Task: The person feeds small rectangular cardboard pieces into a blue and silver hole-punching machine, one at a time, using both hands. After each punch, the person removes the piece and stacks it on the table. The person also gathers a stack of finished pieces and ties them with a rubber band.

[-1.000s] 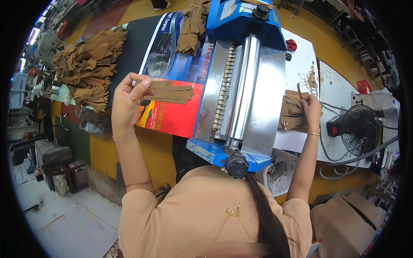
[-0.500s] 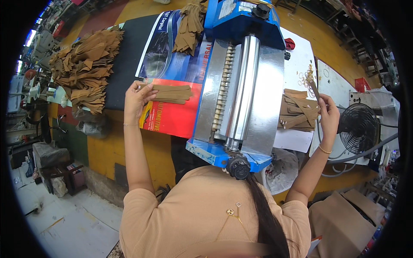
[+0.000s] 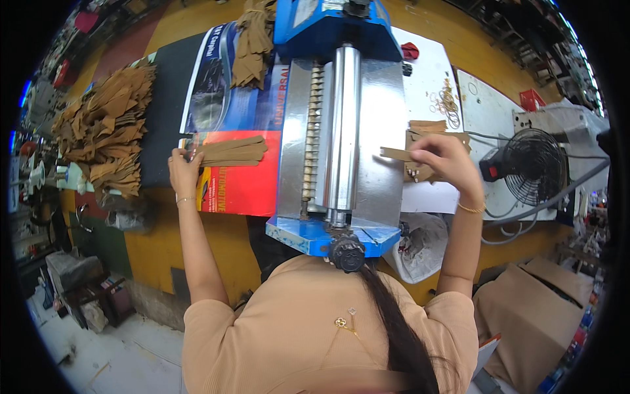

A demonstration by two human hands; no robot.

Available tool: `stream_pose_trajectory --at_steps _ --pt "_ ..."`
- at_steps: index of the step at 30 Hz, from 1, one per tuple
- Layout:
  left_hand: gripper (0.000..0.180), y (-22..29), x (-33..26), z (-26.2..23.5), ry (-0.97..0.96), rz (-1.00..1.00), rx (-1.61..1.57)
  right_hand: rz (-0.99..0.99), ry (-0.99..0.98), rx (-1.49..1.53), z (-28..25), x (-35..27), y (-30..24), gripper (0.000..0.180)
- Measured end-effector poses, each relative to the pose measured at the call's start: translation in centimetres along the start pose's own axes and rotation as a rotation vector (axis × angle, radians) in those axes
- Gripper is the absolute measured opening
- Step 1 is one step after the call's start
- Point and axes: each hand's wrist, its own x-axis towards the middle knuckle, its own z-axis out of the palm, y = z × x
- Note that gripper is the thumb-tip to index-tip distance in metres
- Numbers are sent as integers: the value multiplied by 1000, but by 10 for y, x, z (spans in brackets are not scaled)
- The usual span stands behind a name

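Between my arms stands a blue roller machine (image 3: 387, 230) with a shiny steel roller (image 3: 346, 125) and a ridged shaft beside it. My left hand (image 3: 184, 172) pinches the left ends of several brown strips (image 3: 233, 152), fanned over a red and blue printed sheet (image 3: 252, 190). Over the machine's right metal plate (image 3: 384, 92), my right hand (image 3: 447, 159) grips a single brown strip (image 3: 395, 153), whose free end points left toward the roller. Beneath that hand, a pile of brown strips (image 3: 426, 126) is partly hidden.
A big heap of brown pieces (image 3: 108, 125) lies at the left on a black surface (image 3: 174, 85). Another brown bundle (image 3: 252, 49) rests on the sheet's far part. Rubber bands (image 3: 447, 105), a fan (image 3: 535, 167) and a grey hose (image 3: 577, 187) are at the right.
My right hand has moved left from the far side of the strip pile, bringing one strip over the machine's plate. My left hand still holds its strips. The whole view has shifted slightly.
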Motion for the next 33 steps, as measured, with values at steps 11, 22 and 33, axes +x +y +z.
stream_pose_trajectory --at_steps 11,22,33 --pt "34 160 -72 -15 -700 397 -823 -91 -67 -178 46 47 -30 17" --pt "33 195 -78 -20 -753 511 -727 -65 13 -110 27 38 -4 17" --pt "18 165 -53 -41 -936 189 -940 127 445 -419 -34 36 97 20"
